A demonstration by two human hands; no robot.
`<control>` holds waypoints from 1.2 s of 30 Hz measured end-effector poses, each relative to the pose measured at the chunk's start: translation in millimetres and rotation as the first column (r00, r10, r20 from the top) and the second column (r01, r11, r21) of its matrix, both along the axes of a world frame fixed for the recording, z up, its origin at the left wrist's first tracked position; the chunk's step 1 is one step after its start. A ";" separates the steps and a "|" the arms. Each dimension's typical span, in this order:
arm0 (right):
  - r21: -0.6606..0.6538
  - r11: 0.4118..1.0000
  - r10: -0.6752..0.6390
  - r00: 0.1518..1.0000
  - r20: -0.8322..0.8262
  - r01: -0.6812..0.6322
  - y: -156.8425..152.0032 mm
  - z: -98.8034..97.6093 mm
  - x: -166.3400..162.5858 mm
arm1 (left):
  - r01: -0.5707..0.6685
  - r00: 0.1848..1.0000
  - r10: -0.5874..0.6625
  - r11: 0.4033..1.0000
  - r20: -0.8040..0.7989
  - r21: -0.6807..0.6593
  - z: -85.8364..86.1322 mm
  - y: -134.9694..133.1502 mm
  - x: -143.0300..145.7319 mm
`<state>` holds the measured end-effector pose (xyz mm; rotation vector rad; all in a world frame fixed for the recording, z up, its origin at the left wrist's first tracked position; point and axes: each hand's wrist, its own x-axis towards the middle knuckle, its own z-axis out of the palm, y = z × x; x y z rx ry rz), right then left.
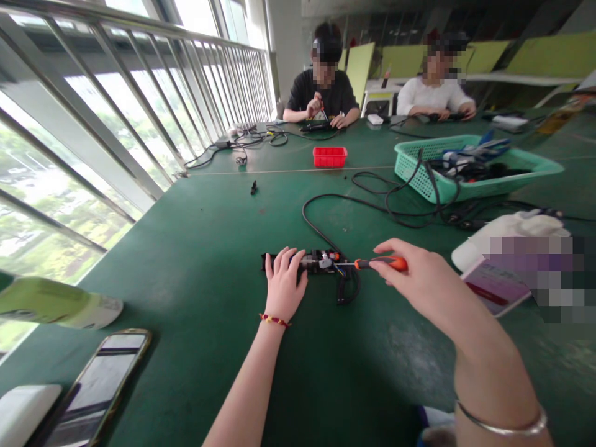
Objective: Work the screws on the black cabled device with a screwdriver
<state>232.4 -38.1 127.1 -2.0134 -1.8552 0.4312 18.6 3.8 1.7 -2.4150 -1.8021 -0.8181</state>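
A black corded power tool [319,266] lies on the table in front of me, its inner parts and thin coloured wires exposed. My left hand [285,279] rests over its left part, fingers spread across the top and thumb at the near side, holding it down. In my right hand [419,273] is a screwdriver [397,263] with an orange and black handle, gripped between thumb and fingers. Its shaft points left, and the tip meets the tool's exposed middle near the wires. Whether the tip sits in a screw is too small to tell.
A black cord runs from the tool toward a green basket [503,186] full of parts. A red tray [329,157] and a small black piece [254,187] lie farther off. A phone [100,391] and a green bottle [56,302] are at left. Two people sit opposite.
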 end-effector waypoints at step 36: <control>0.050 0.998 -0.026 0.992 -0.121 0.032 3.3 1.2 -10.1 | -0.002 1.000 0.002 1.000 -0.002 0.009 -1.7 1.1 -0.3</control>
